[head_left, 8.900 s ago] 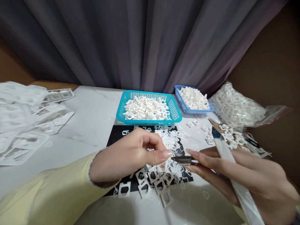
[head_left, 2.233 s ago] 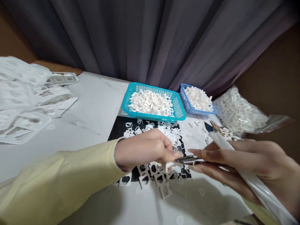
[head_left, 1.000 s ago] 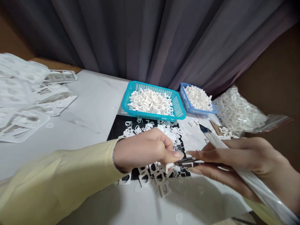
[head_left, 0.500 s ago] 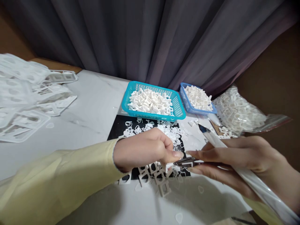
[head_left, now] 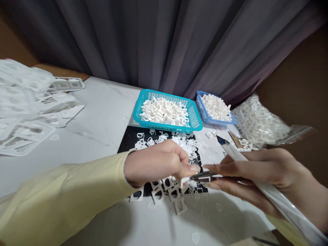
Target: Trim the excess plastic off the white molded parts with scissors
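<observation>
My left hand (head_left: 159, 164), in a yellow sleeve, is closed with its thumb pressed down on a small white plastic piece (head_left: 184, 181), mostly hidden by the fingers. Dark metal jaws of a slim hand tool (head_left: 202, 176) meet that piece from the right. My right hand (head_left: 271, 171) grips this tool between thumb and fingers; its exact kind is unclear. A long white shaft with a dark pointed tip (head_left: 237, 153) also lies across the right hand. Under the hands, a black mat (head_left: 126, 140) carries white plastic frames (head_left: 157, 194) and many thin offcuts (head_left: 184, 143).
A turquoise basket (head_left: 138, 118) and a blue basket (head_left: 202, 111), both full of small white parts, stand at the back. Right of them lies a clear bag of white parts (head_left: 261, 119). White moulded sheets (head_left: 28, 106) are piled at left. A grey curtain (head_left: 123, 41) hangs behind.
Almost nothing differs. The white piece in my left hand has tilted slightly, while both hands and the tool keep nearly the same place.
</observation>
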Available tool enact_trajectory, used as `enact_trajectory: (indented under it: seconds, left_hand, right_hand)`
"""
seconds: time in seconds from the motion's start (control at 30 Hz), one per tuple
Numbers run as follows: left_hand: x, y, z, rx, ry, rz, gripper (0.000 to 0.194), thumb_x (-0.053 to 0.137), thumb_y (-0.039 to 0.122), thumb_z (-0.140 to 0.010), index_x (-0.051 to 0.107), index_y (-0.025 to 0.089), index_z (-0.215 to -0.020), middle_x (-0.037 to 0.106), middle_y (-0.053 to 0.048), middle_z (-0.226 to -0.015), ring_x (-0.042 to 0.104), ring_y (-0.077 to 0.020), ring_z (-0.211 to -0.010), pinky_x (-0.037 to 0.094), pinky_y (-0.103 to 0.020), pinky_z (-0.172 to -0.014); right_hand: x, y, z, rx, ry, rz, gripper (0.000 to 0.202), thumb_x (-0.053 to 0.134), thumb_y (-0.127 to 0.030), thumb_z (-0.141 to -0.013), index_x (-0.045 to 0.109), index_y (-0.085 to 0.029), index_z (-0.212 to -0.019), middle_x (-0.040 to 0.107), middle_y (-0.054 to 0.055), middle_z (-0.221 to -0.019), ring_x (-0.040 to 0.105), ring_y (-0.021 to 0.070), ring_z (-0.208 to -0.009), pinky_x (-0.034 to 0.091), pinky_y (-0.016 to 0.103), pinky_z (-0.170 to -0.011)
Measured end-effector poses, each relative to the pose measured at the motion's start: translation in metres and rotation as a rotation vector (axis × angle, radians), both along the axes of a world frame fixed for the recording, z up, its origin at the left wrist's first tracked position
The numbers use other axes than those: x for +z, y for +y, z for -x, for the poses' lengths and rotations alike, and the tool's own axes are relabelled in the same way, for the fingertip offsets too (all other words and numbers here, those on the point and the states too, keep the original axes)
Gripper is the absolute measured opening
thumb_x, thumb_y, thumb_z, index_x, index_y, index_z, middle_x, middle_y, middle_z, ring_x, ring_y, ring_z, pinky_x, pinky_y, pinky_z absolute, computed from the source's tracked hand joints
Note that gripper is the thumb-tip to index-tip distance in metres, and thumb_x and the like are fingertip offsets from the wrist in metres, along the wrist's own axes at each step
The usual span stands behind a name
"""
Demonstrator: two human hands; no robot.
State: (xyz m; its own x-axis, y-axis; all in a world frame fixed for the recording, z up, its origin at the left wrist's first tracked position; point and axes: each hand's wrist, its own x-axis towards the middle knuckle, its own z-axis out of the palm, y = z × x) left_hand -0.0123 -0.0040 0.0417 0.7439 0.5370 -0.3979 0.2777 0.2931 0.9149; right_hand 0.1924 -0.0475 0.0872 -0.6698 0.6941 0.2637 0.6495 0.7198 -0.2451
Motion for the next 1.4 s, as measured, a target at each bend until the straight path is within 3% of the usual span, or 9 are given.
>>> enact_trajectory:
  seconds: [0.23,0.47,0.7,0.87,1.1,1.4]
  left_hand:
    - [0.0001,0.0005,-0.0003,-0.007,0.007,-0.016,0.030,0.057,0.030,-0.075,0.047,0.016,-0.050,0.047,0.005,-0.050,0.036,-0.0095,-0.054,0.024,-0.024,-0.052]
    - [-0.0010,-0.0004,0.0000,0.002,0.052,-0.073,0.031,0.055,0.031,-0.076,0.046,0.016,-0.050,0.044,0.005,-0.050,0.034,-0.0097,-0.053,0.023,-0.025,-0.051]
    - [-0.0012,-0.0021,-0.0015,0.003,0.062,-0.073,0.027,0.054,0.029,-0.074,0.046,0.017,-0.051,0.040,0.005,-0.050,0.034,-0.0103,-0.053,0.023,-0.025,-0.052]
    - [-0.0013,-0.0014,-0.0018,-0.011,0.072,-0.080,0.028,0.055,0.029,-0.074,0.045,0.016,-0.051,0.039,0.005,-0.051,0.032,-0.0097,-0.053,0.022,-0.025,-0.051]
    - [-0.0024,-0.0014,-0.0016,-0.026,0.044,-0.081,0.031,0.055,0.033,-0.074,0.044,0.017,-0.050,0.038,0.005,-0.050,0.032,-0.0102,-0.052,0.023,-0.024,-0.050]
    - [-0.0023,0.0002,-0.0017,-0.051,0.055,-0.071,0.029,0.055,0.033,-0.075,0.046,0.017,-0.053,0.039,0.004,-0.051,0.033,-0.0104,-0.054,0.023,-0.024,-0.051]
  right_hand:
    - [-0.0022,-0.0013,-0.0029,-0.018,-0.045,0.067,0.019,0.061,-0.033,-0.083,0.071,-0.019,-0.090,0.057,0.000,-0.051,0.051,0.0076,-0.039,0.033,0.020,-0.038]
    - [-0.0068,-0.0010,-0.0020,-0.022,0.012,0.135,0.018,0.063,-0.028,-0.082,0.070,-0.019,-0.095,0.055,-0.002,-0.054,0.049,0.0056,-0.041,0.032,0.020,-0.041]
    - [-0.0072,-0.0017,0.0006,-0.014,0.014,0.086,0.016,0.062,-0.028,-0.082,0.070,-0.017,-0.091,0.054,-0.002,-0.053,0.050,0.0054,-0.040,0.032,0.019,-0.039]
    - [-0.0068,-0.0021,0.0011,-0.013,-0.045,0.066,0.017,0.060,-0.029,-0.084,0.071,-0.018,-0.090,0.048,-0.003,-0.050,0.042,0.0054,-0.037,0.029,0.021,-0.037]
    - [-0.0086,-0.0033,-0.0024,-0.031,-0.029,0.137,0.024,0.053,-0.036,-0.087,0.072,-0.021,-0.090,0.048,-0.001,-0.050,0.045,0.0088,-0.040,0.029,0.023,-0.039]
    - [-0.0085,-0.0015,-0.0021,0.019,-0.030,0.113,0.018,0.061,-0.030,-0.083,0.070,-0.019,-0.095,0.052,-0.001,-0.053,0.047,0.0072,-0.041,0.034,0.020,-0.039]
